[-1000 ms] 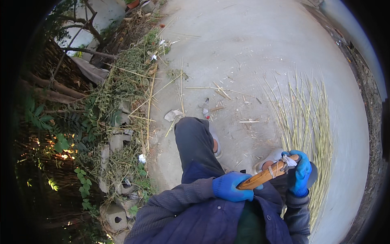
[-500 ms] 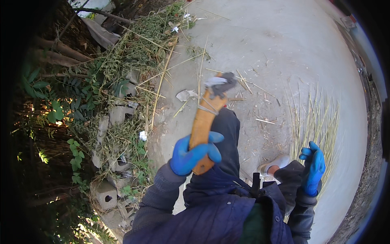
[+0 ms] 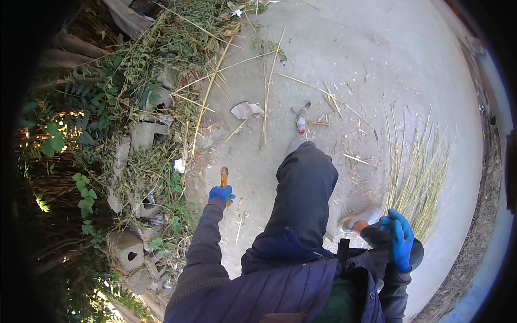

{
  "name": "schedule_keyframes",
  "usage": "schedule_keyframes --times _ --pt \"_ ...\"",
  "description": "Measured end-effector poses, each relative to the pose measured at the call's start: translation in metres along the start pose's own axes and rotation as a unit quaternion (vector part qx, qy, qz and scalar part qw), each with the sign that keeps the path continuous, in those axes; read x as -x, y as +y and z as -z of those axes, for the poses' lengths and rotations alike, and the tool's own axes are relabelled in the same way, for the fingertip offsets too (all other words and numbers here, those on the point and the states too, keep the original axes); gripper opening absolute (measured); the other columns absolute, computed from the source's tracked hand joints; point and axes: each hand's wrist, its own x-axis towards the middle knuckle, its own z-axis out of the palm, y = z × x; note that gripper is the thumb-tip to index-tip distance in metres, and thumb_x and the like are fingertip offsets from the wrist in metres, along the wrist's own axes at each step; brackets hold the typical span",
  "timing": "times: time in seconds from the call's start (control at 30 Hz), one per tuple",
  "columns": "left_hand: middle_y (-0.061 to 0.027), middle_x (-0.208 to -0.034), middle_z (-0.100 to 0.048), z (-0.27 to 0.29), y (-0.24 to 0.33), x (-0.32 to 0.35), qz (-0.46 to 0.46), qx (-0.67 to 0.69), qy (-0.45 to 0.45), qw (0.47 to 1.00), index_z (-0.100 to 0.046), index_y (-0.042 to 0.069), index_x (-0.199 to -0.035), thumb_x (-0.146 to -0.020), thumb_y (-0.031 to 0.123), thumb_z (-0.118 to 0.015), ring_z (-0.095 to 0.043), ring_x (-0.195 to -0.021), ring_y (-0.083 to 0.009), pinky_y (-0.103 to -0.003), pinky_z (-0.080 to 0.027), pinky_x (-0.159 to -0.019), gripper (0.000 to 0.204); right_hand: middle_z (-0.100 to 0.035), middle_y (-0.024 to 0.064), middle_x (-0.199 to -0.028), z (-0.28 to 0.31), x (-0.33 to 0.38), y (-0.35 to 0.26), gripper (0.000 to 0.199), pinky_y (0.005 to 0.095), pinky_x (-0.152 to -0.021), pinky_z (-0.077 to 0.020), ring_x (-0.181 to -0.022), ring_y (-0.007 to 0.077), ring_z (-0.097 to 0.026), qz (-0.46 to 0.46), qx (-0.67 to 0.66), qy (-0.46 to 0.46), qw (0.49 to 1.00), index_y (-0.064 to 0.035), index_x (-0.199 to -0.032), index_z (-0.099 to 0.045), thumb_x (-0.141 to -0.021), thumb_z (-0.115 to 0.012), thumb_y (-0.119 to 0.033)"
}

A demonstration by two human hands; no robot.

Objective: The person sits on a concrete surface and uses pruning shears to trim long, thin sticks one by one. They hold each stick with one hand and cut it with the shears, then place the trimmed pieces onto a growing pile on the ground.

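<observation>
My left hand (image 3: pixel 219 194), in a blue glove, is lowered at my left side and closed around a curved wooden tool (image 3: pixel 224 176). The tool is yellow-brown; its far end points away from me and looks small here. Its kind I cannot make out. My right hand (image 3: pixel 399 237), gloved in blue, is held up over my right leg with its fingers apart, holding nothing. Close beyond it lies a spread of thin pale-green stalks (image 3: pixel 417 180) on the ground. A small grey object with a red tip (image 3: pixel 301 123) lies just beyond my left knee.
Loose stalks (image 3: pixel 266 102) and broken bits lie on the concrete ground, with a pale flat scrap (image 3: pixel 247 110) to the left. Cut greenery (image 3: pixel 172 70) and concrete blocks (image 3: pixel 126 248) line the left side. A low wall edge (image 3: pixel 487 177) curves along the right.
My left hand has dropped from in front of me down to the left with the wooden tool. My right hand has moved slightly left and down. The grey object beyond my knee has come into view.
</observation>
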Motion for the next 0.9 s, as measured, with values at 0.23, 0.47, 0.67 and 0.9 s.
schedule_keyframes --times 0.23,0.47,0.67,0.9 --pt "-0.0164 -0.084 -0.073 -0.005 0.005 -0.031 -0.037 -0.451 0.174 0.875 -0.073 0.005 -0.089 -0.077 0.046 -0.062 -0.072 -0.079 -0.0308 -0.044 -0.055 -0.073 0.045 -0.069 0.0133 -0.106 -0.009 -0.011 0.001 0.034 0.03 -0.087 -0.0525 -0.091 0.0174 -0.066 -0.025 0.015 -0.013 0.999 0.0047 -0.129 -0.056 -0.102 -0.051 -0.017" --pt "-0.0101 -0.086 -0.074 -0.002 -0.01 -0.046 -0.064 -0.61 0.166 0.772 -0.072 0.016 -0.093 -0.079 0.047 -0.063 -0.073 -0.083 -0.0287 -0.044 -0.051 -0.071 0.035 -0.068 0.0147 -0.11 -0.014 -0.016 0.006 0.035 0.0303 -0.088 -0.0532 -0.093 0.0183 -0.067 -0.06 0.015 -0.03 0.998 0.0054 -0.129 -0.056 -0.102 -0.051 -0.017" --pt "-0.0066 -0.095 -0.074 0.017 -0.028 -0.039 -0.02 -0.684 0.116 0.72 -0.074 0.019 -0.095 -0.078 0.042 -0.067 -0.072 -0.09 -0.025 -0.04 -0.051 -0.074 0.03 -0.067 0.0146 -0.113 -0.026 -0.016 -0.003 0.042 0.0328 -0.089 -0.0524 -0.097 0.0208 -0.066 -0.064 0.033 -0.04 0.997 0.0029 -0.133 -0.054 -0.103 -0.05 -0.026" --pt "-0.0094 -0.094 -0.074 0.033 -0.006 -0.029 -0.066 -0.654 0.168 0.735 -0.073 0.019 -0.095 -0.082 0.038 -0.064 -0.072 -0.089 -0.0251 -0.041 -0.051 -0.071 0.025 -0.068 0.0169 -0.111 -0.042 -0.006 -0.035 0.037 0.034 -0.089 -0.0551 -0.095 0.0223 -0.068 -0.037 -0.028 -0.059 0.997 0.0062 -0.132 -0.053 -0.102 -0.05 -0.016"
